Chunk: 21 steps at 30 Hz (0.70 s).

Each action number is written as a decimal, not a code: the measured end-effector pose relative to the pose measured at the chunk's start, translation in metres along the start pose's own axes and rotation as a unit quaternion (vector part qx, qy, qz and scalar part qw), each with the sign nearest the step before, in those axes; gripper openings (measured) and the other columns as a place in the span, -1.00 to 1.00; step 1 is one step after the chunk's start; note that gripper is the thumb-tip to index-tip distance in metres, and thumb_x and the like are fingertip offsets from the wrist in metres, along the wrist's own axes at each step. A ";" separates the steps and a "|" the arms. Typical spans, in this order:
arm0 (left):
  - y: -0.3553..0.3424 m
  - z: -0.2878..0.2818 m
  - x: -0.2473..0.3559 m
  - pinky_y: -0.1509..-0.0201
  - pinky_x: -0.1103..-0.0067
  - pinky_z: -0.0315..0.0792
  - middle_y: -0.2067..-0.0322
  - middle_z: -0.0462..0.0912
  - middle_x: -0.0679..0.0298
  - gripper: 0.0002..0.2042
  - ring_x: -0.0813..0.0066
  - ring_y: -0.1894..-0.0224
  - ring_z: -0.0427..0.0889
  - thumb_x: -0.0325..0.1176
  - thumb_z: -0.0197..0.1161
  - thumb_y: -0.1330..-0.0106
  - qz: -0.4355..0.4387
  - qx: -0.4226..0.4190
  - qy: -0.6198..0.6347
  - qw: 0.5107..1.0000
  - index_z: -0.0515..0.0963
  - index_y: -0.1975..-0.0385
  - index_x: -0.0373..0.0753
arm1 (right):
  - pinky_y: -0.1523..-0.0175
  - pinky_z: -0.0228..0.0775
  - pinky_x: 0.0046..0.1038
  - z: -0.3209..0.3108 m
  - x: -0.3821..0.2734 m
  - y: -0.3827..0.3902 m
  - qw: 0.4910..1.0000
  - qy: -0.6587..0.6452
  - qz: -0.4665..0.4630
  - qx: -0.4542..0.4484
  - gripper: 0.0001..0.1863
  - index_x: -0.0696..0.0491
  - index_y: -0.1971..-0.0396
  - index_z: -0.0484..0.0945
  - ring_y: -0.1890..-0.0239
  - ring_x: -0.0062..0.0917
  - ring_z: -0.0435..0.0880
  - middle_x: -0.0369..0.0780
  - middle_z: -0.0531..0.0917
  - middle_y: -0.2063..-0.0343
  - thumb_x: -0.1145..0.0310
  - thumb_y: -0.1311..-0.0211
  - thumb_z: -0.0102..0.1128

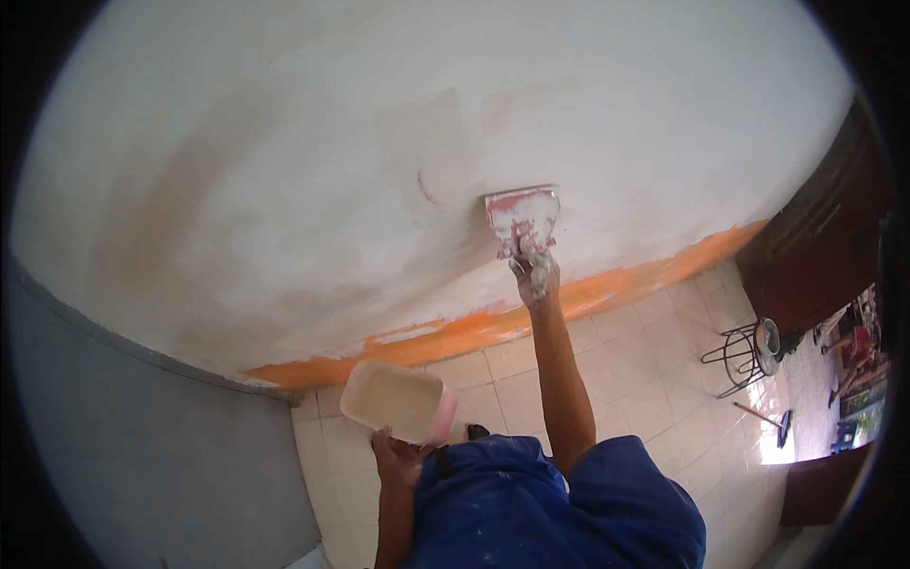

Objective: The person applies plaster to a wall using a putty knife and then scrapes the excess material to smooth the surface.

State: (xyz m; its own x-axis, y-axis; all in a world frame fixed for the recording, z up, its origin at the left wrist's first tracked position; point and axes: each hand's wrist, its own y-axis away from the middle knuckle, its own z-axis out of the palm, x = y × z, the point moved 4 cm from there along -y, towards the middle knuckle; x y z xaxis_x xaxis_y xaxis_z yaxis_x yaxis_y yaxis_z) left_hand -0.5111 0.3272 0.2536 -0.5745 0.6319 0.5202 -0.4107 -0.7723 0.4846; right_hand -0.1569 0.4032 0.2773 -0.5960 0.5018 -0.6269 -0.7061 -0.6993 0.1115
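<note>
Against the white wall [284, 161], low down near its orange base stripe [607, 289], the right hand [536, 275] is raised at the end of a straight, bare forearm. Fingers closed tight round the handle of a broad putty knife [523, 216]; hand itself caked with pale filler. Blade flat to the plaster, smeared white with reddish streaks at its edges. Wall around it patchy: smooth skimmed areas, a couple of squarish duller patches above and left of the blade, one small red mark just left of it.

Left hand [398, 457] held low, close to the body. It grips a pink rectangular tub [398, 403] from beneath, fingers curled under the near rim, thumb side not clear. Tub roughly level, open top facing up. Inside: a pale cream layer of filler covering the bottom, surface fairly even; depth cannot be judged. Tub is well apart from the knife, below and left of it, over the floor rather than touching the wall.

Person wears a blue shirt [559, 512] flecked with white spots.

Floor of cream tiles [654, 379]. Grey wall panel [142, 446] meets the white wall at the left corner. At right, a dark wooden door [815, 247], a black wire stand [735, 356] with a round metal pot [768, 337] on it, and a long-handled tool [763, 417] lying on the tiles in a patch of sunlight
</note>
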 end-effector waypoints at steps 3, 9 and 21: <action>0.008 0.014 0.000 0.16 0.35 0.47 0.21 0.49 0.15 -0.39 0.21 0.17 0.51 -0.32 0.39 0.15 0.027 -0.019 -0.015 0.999 0.31 0.03 -0.28 | 0.39 0.39 -0.53 -0.012 0.001 -0.033 0.993 0.068 0.016 0.098 -0.74 0.10 0.26 0.46 0.48 -0.55 0.58 -0.23 0.60 0.40 0.45 0.01 0.23; 0.007 0.037 0.016 0.17 0.33 0.47 0.16 0.46 0.13 -0.46 0.22 0.15 0.50 -0.24 0.25 0.02 0.027 0.002 -0.026 0.999 0.29 0.01 -0.29 | 0.64 0.25 -0.74 -0.038 0.026 -0.061 0.980 0.108 0.050 0.160 -0.71 0.15 0.24 0.47 0.58 -0.62 0.58 -0.22 0.61 0.44 0.40 -0.02 0.25; -0.110 0.054 0.031 0.07 0.13 0.41 0.01 0.35 0.08 -0.44 0.07 -0.03 0.37 -0.08 -0.02 -0.08 -0.032 0.017 -0.002 0.999 0.22 -0.07 -0.24 | 0.61 0.24 -0.80 -0.113 0.060 -0.107 0.984 0.116 0.057 0.122 -0.75 0.07 0.19 0.48 0.60 -0.70 0.53 -0.34 0.60 0.47 0.37 -0.11 0.15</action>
State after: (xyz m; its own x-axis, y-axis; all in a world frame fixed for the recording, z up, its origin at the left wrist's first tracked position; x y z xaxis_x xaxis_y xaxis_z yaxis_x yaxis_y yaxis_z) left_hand -0.4457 0.4351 0.2546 -0.5443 0.6804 0.4906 -0.4227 -0.7277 0.5402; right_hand -0.0739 0.4501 0.1405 -0.5927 0.2777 -0.7561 -0.7275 -0.5873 0.3546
